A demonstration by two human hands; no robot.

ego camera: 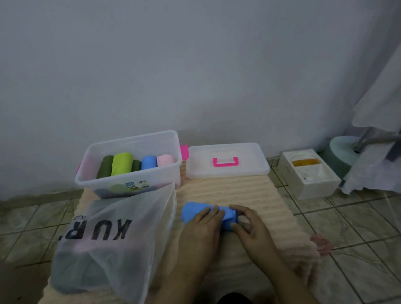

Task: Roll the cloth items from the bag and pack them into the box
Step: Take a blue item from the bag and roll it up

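The bag (113,240) slumps at seven o'clock, the box (130,162) at eleven holding rolls. Dead centre on the mat (250,195), both hands – left hand (200,230), right hand (251,230) – curl fingers around the blue cloth (192,212), mid-roll; next, I'd guess, it needs tightening, then lifting boxward.

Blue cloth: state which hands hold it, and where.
Both hands hold the blue cloth: left hand lies over its middle, right hand grips its right end.

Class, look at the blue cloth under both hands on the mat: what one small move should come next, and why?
Probably finish tightening the roll. Both the left hand and right hand hold the blue cloth, which looks bunched rather than neat like the rolls already in the box. Only then lift it across to the box.
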